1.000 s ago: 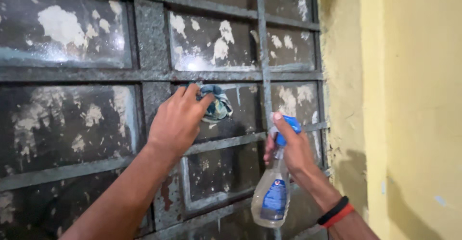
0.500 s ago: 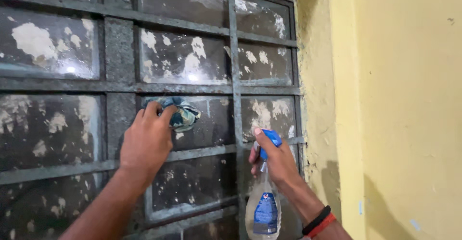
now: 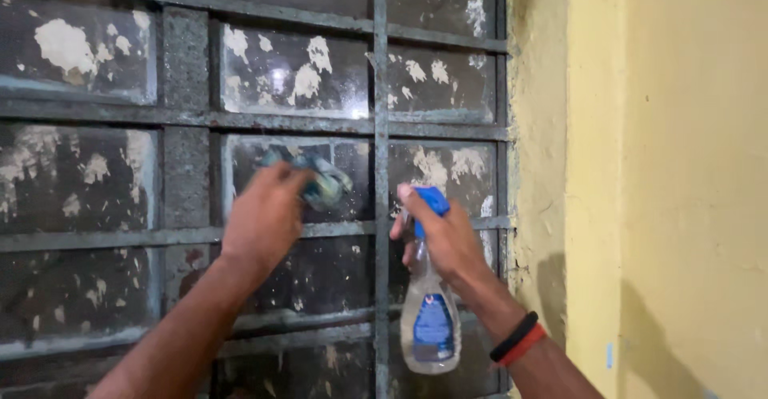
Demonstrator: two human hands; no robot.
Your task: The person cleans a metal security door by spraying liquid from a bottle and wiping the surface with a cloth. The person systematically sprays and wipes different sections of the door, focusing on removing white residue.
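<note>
My left hand (image 3: pixel 264 215) presses a crumpled blue-green cloth (image 3: pixel 324 181) against a dirty glass pane (image 3: pixel 352 175) in the middle of a window. The cloth and the hand are blurred. My right hand (image 3: pixel 444 239) grips a clear spray bottle (image 3: pixel 430 319) with a blue trigger head (image 3: pixel 432 200), a finger lying over the top. The bottle hangs down in front of a vertical grey bar (image 3: pixel 381 167). A black and red band (image 3: pixel 516 339) sits on my right wrist.
The window is a grid of grey metal bars (image 3: pixel 184 119) over panes flecked with pale paint patches (image 3: pixel 68 47). A rough yellow wall (image 3: pixel 664 183) runs along the right side, its corner (image 3: pixel 536 167) next to the window frame.
The view shifted, so the window sits a little higher and further right than half a second ago. My left hand with the cloth moved right across the pane. My right hand rose slightly with the bottle.
</note>
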